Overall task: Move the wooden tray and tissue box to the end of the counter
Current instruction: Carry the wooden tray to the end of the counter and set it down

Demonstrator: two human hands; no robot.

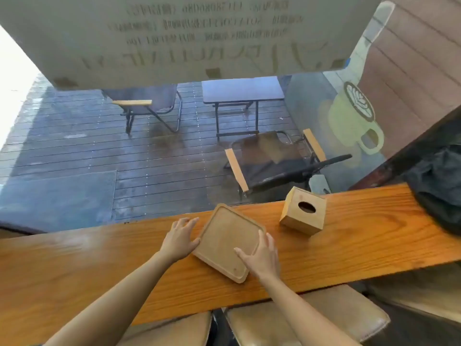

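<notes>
Head view: wooden tray [225, 239], probably stiff, light, slick; left hand [180, 239] and right hand [262, 257], fingers spread, flanking opposite edges; tissue box [303, 211] near.

Wooden counter [99, 265], wooden tray [225, 242] flat, tissue box [303, 212] beside

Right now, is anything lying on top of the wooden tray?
No objects: the wooden tray shows bare. Only the right hand lies over its near right corner, hiding that bit; the left hand touches its left edge.
</notes>
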